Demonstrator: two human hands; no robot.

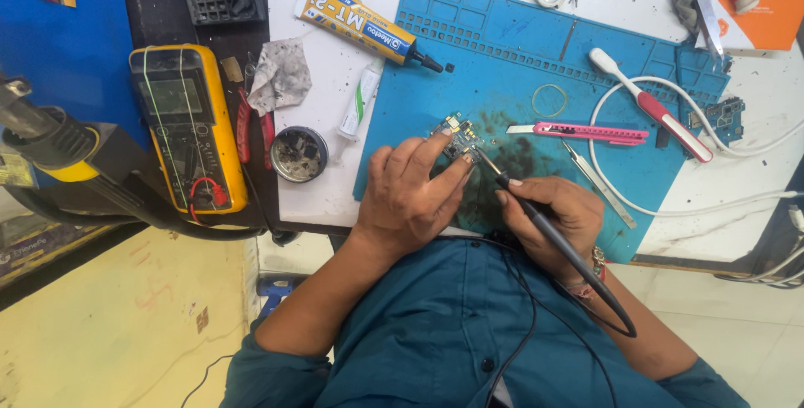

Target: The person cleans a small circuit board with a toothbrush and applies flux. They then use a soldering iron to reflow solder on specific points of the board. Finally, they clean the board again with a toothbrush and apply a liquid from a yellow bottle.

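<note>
My left hand (414, 194) rests on the blue work mat (519, 64) and pins a small circuit board (457, 133) between its fingertips. My right hand (553, 215) grips a black soldering iron (536, 219) like a pen. The iron's tip touches the board's right edge, and its black cable runs back over my blue shirt.
On the mat lie a pink utility knife (586, 131), tweezers (596, 182), a rubber band (548, 100) and a red-handled toothbrush (653, 106). Left of the mat are a glue tube (360, 23), a white tube (358, 102), a round tin (299, 154) and a yellow multimeter (186, 127).
</note>
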